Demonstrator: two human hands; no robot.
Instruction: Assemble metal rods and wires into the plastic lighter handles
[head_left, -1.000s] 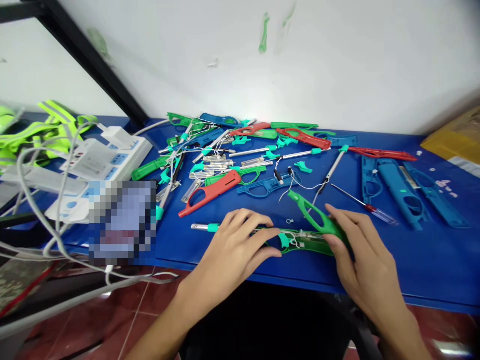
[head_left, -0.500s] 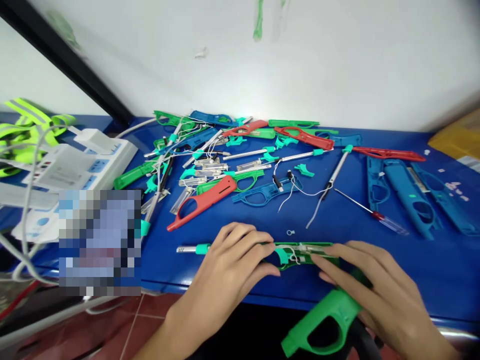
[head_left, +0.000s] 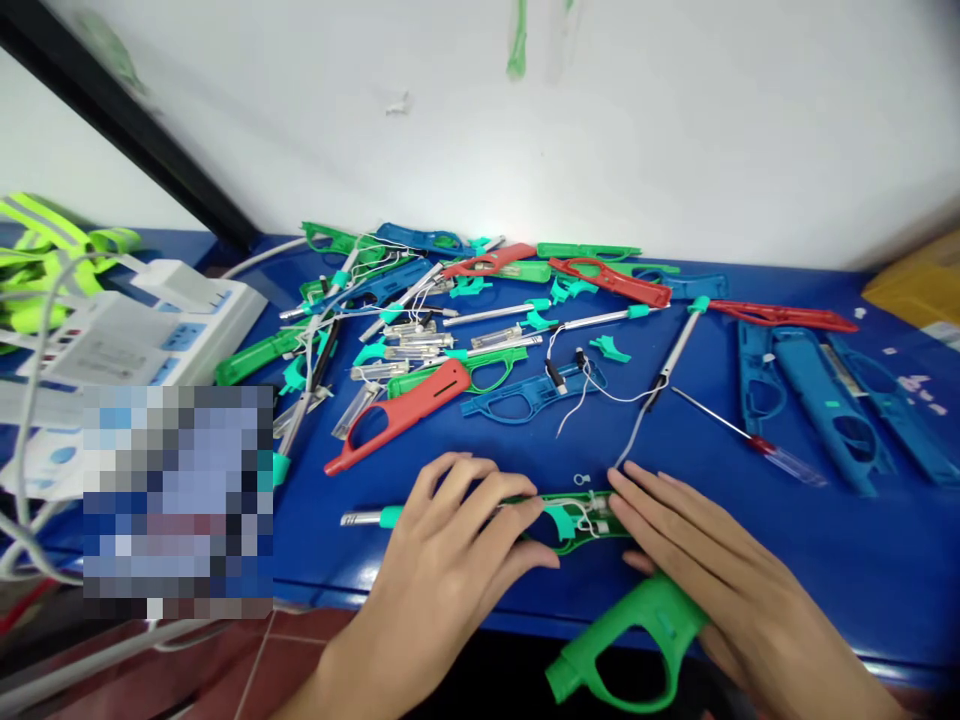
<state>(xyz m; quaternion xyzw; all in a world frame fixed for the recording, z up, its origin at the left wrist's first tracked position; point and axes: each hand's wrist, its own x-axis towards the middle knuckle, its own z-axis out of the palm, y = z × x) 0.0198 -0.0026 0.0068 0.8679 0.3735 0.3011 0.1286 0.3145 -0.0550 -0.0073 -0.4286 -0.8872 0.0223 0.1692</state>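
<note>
My left hand (head_left: 450,570) is curled over an opened green lighter casing (head_left: 571,545) lying at the front of the blue table, gripping it near its nozzle end. From under that hand a metal nozzle tube (head_left: 363,519) with a teal collar sticks out to the left. A teal trigger (head_left: 559,522) and thin white wires show inside the casing. My right hand (head_left: 712,560) has its fingers over the casing's right end, hiding it. Lower in the same hand is a loose green casing half (head_left: 675,605), its looped end hanging past the table edge.
Behind lies a spread of lighter parts, among them a red casing half (head_left: 420,405), a blue one (head_left: 517,395) and clear fuel tanks (head_left: 420,340). A screwdriver (head_left: 780,455) lies right of centre. A white power strip (head_left: 217,320) stands left, near a pixelated patch.
My right hand has shifted left and its fingers now lie flatter over the casing's right end. The loose green half moved slightly left with it. My left hand keeps its grip.
</note>
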